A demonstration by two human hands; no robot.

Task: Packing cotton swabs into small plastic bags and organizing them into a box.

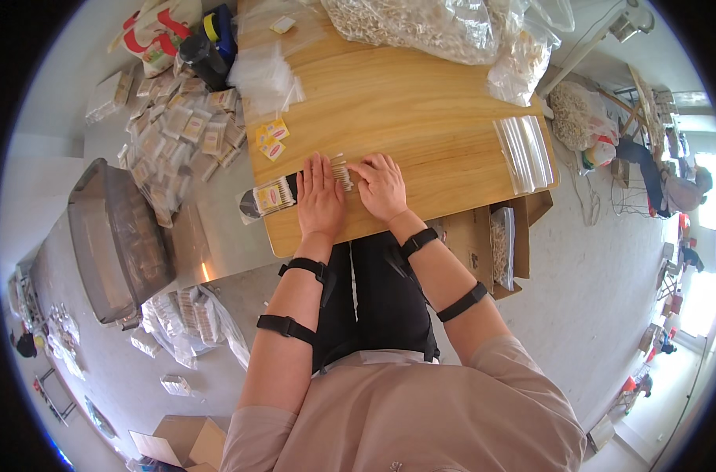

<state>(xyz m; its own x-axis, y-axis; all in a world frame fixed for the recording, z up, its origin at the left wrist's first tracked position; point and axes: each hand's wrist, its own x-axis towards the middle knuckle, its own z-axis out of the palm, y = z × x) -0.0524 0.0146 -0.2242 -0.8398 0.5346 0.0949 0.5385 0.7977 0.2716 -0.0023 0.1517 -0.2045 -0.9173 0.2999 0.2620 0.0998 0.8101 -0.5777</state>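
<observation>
My left hand (320,197) lies flat with its fingers stretched out near the table's front edge, over a dark strip and beside a row of loose white cotton swabs (343,175). My right hand (383,187) is at the other side of these swabs, its fingers loosely bent and apart, fingertips at the row's right end. Left of my left hand is a clear pack of cotton swabs (271,197) with a yellow label, and something black shows at its end. What lies under my left palm is hidden.
Small yellow cards (272,147) and clear bags (265,82) lie on the wooden table (421,118). More clear sleeves (524,155) sit at its right. A big bag of swabs (421,31) lies at the far edge. Left are heaped packs (193,126) and a grey bin (98,236).
</observation>
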